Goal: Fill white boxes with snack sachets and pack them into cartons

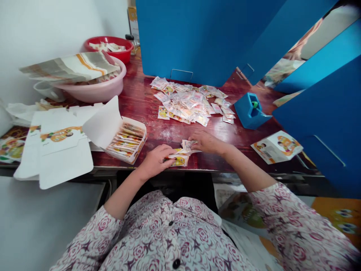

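Observation:
My left hand [156,159] rests at the near table edge, fingers curled over a small stack of printed sachets [179,159]. My right hand [206,142] sits just to the right and pinches one sachet [187,144] above that stack. A loose heap of the same sachets [191,103] lies further back in the middle of the dark red table [146,105]. To the left of my hands stands an open white carton [124,139] with sachets packed in rows.
Flat unfolded cartons [59,146] lie at the left. A pink basin [96,88] and a red bowl [111,45] stand at the back left. Blue dividers [203,37] wall the back and right. A blue tape holder [250,111] and a closed carton [276,146] sit right.

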### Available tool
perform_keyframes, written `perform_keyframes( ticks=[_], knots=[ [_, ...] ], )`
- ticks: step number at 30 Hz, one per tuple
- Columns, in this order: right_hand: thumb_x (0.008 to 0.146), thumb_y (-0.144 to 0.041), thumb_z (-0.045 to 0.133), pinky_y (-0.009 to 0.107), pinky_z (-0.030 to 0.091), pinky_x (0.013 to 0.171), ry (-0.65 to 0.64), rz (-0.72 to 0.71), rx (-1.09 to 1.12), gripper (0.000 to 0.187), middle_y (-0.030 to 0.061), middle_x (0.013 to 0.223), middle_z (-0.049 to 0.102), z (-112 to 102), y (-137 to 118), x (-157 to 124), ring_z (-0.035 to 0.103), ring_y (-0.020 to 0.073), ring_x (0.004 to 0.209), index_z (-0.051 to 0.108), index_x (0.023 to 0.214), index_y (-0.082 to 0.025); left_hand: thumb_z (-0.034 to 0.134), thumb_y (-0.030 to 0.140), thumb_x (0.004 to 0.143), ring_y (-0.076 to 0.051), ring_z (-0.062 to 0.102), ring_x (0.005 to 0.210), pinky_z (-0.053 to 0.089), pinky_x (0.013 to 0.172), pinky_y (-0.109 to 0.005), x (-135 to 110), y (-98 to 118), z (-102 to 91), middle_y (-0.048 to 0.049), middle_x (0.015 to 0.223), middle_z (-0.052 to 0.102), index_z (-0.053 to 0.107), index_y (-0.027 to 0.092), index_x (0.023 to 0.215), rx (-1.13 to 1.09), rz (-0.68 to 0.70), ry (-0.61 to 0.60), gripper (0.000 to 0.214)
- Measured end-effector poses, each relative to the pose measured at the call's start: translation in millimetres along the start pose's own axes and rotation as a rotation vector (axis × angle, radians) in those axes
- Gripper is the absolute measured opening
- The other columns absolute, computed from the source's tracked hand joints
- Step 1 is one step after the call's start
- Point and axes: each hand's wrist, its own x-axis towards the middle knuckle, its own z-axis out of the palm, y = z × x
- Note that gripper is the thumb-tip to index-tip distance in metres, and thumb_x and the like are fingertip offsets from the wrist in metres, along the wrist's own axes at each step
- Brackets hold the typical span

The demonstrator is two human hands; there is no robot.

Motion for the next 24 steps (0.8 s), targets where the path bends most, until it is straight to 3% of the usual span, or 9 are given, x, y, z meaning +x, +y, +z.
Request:
perform_keyframes(
  ticks=[5,8,11,15,19,22,24],
  knots=[
    [0.082,-0.020,0.066,0.038,0.051,0.086,-0.008,0.179,0.066,0.022,0.0077,0.102,0.073,-0.5,1.9,-11.6,0.066,0.0236,0.092,0.070,0.104,-0.020,0.063,0.023,0.089,-0.022,0.064,0.107,0.053,0.095,-0.040,1.4,0.7,0.2,-0.0090,0.115,0.067,0.060,0.020,0.120,0.033,-0.053,0.007,0.031],
    [0.082,-0.017,0.063,0.036,0.051,0.087,0.198,0.192,0.145,0.024,0.0054,0.102,0.073,1.8,-3.4,1.2,0.066,0.0214,0.091,0.070,0.104,-0.021,0.062,0.023,0.090,-0.021,0.064,0.105,0.053,0.093,-0.038,1.5,-0.1,0.6,-0.0078,0.111,0.067,0.062,0.020,0.114,0.041,-0.021,-0.007,0.024],
    [0.081,-0.019,0.065,0.038,0.052,0.092,0.368,0.118,0.131,0.016,0.0063,0.101,0.072,15.6,-14.3,25.3,0.065,0.0226,0.096,0.072,0.096,-0.020,0.062,0.022,0.091,-0.020,0.065,0.102,0.054,0.090,-0.035,1.1,-0.8,0.4,-0.0073,0.109,0.066,0.063,0.019,0.112,0.036,0.012,-0.006,0.021],
    [0.082,-0.020,0.064,0.041,0.049,0.103,0.252,0.030,0.205,0.032,0.0048,0.120,0.070,37.4,-28.1,45.2,0.063,0.0242,0.113,0.070,0.113,-0.027,0.063,0.020,0.090,-0.021,0.065,0.104,0.054,0.092,-0.036,1.2,1.0,-0.5,-0.0079,0.110,0.066,0.064,0.019,0.112,0.017,0.000,0.003,0.022],
    [0.087,-0.027,0.062,0.040,0.052,0.098,0.175,0.064,0.395,0.051,0.0047,0.124,0.069,33.3,-37.6,36.5,0.064,0.0230,0.112,0.057,0.137,-0.028,0.061,0.021,0.091,-0.021,0.064,0.108,0.053,0.096,-0.038,1.1,3.1,1.0,-0.0065,0.110,0.066,0.062,0.021,0.112,0.013,-0.022,-0.003,0.022],
    [0.096,-0.042,0.053,0.033,0.054,0.085,0.068,0.014,0.409,0.033,0.0044,0.103,0.073,22.5,-51.4,23.2,0.067,0.0195,0.094,0.068,0.118,-0.023,0.061,0.022,0.091,-0.022,0.064,0.109,0.053,0.097,-0.039,0.3,2.6,4.4,-0.0080,0.113,0.064,0.060,0.021,0.113,0.061,-0.060,0.037,0.023],
    [0.101,-0.043,0.044,0.033,0.051,0.085,0.069,-0.039,0.294,0.037,0.0052,0.094,0.072,20.9,-62.3,16.3,0.065,0.0184,0.089,0.073,0.097,-0.021,0.065,0.023,0.088,-0.025,0.061,0.116,0.052,0.101,-0.043,0.2,1.1,6.7,-0.0129,0.123,0.059,0.057,0.018,0.119,0.103,-0.081,0.121,0.032]
  ],
)
